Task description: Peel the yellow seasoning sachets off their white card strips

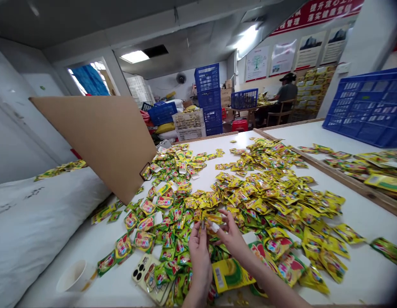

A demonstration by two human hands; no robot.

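My left hand (200, 246) reaches up from the bottom middle, its thumb and fingertips pinched on the edge of a small yellow candy packet (213, 217). From the right, my right hand (232, 237) bends its fingers over the same packet. A white wrap (214, 226) covers one of its fingertips. Beneath both hands lie green packets (168, 235) mixed with yellow ones. Close below my right hand is a larger yellow pouch (230, 276) with a barcode. A big heap of yellow packets (269, 188) spreads beyond my hands.
A phone (150, 278) and a white cup (74, 276) lie at front left. An upright cardboard sheet (108, 141) and a white sack (57, 214) border the left side. Wooden strips (345, 184) edge the table. A blue crate (368, 109) stands right; a person (286, 92) sits farther back.
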